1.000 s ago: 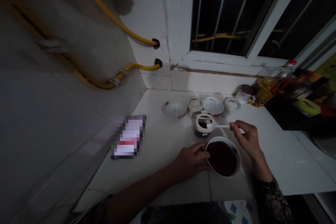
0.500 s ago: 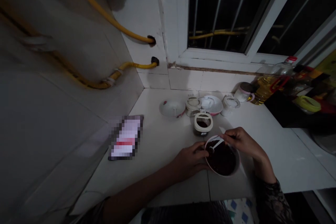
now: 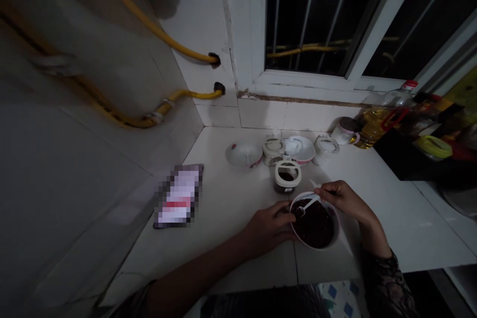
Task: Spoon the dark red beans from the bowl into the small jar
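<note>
A bowl with a pale rim holds a dark reddish-brown mass. My left hand grips its left side, thumb over the rim and fingers along the outer wall. Between the thumb and fingers of my right hand is the handle of a small white spoon, held above the bowl's far right rim. The spoon's tip rests at the dark contents near the left inner wall. Just behind the bowl stands a small clear jar with a white-framed lid and dark contents.
Farther back are a shallow bowl, another white bowl, two lidded jars and a mug. An oil bottle stands right, by a black box. A blurred-out phone lies left on the tiled counter.
The spoon's tip has shifted slightly within the dark contents, and its handle has turned a little in my right hand. My left hand keeps its grip on the bowl.
</note>
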Demonstrator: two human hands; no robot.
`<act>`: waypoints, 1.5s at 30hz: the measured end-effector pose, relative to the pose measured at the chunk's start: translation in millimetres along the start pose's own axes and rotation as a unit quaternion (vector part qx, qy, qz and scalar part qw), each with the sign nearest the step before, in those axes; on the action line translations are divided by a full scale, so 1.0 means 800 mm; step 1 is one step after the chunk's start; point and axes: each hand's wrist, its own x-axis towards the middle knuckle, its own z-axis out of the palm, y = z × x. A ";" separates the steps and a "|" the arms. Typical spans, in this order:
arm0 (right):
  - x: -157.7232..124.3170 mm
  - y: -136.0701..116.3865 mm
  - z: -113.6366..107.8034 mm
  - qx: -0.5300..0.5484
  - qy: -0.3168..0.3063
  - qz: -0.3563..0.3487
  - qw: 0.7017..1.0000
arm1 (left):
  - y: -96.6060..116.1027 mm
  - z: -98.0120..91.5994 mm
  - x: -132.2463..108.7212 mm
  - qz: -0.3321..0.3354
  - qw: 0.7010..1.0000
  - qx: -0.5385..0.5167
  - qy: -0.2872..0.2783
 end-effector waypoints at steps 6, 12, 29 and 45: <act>0.001 0.005 0.001 0.016 -0.009 0.002 1.000 | 0.001 -0.002 0.000 0.011 1.000 -0.002 0.012; 0.001 0.008 -0.010 0.054 -0.003 0.044 0.998 | 0.001 -0.001 0.001 0.017 1.000 0.011 0.017; 0.005 0.004 -0.009 0.184 0.012 0.110 0.977 | 0.004 -0.003 0.001 0.009 1.000 0.001 0.016; 0.008 0.004 -0.006 0.205 0.002 0.105 0.973 | 0.003 0.001 -0.001 0.003 1.000 -0.003 0.022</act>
